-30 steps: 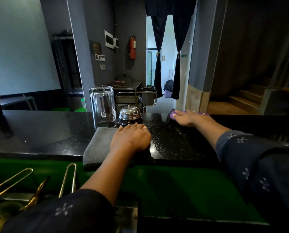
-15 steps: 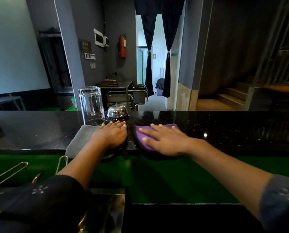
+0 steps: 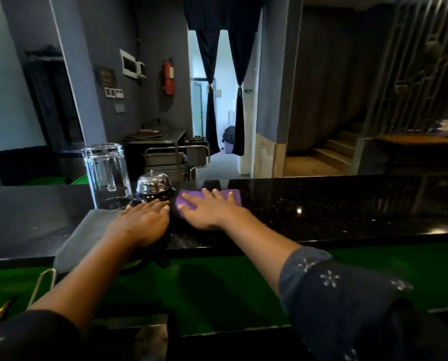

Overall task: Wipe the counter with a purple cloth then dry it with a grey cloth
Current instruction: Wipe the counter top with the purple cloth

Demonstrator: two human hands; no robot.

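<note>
Both hands flat, fingers apart: right hand (image 3: 208, 211) atop purple cloth (image 3: 191, 198), left hand (image 3: 142, 222) atop grey cloth (image 3: 87, 235).

My right hand (image 3: 209, 211) covers most of the purple cloth (image 3: 234, 196); my left hand (image 3: 142, 222) hides the grey cloth's (image 3: 86, 231) right part.

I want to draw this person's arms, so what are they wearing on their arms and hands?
Both arms have dark blue-grey sleeves dotted with small white flower-like marks, pushed up so the forearms are bare. The right sleeve shows the pattern best; the left sleeve is darker in shadow. The left hand and right hand are bare: no gloves, and no rings or watch that I can see.
</note>
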